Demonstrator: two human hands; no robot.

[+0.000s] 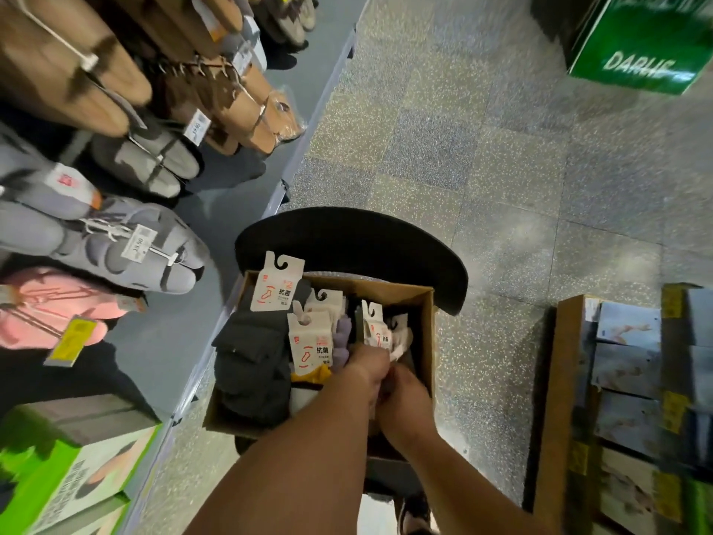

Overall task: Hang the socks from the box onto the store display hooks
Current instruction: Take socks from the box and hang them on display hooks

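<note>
While both arms reach down, the left hand point(368, 366) and right hand point(405, 399) are dug into the socks point(308, 353) at the right side of the cardboard box point(424, 341), which sits on a black stool point(347, 241). Can't tell what either one's gripping, fingers are buried. Slippers point(154, 256) hang far left.

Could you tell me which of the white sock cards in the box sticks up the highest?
The card at the box's far left corner, above the dark socks. Its hook clears the rim; the others sit lower, nearer the hands.
</note>
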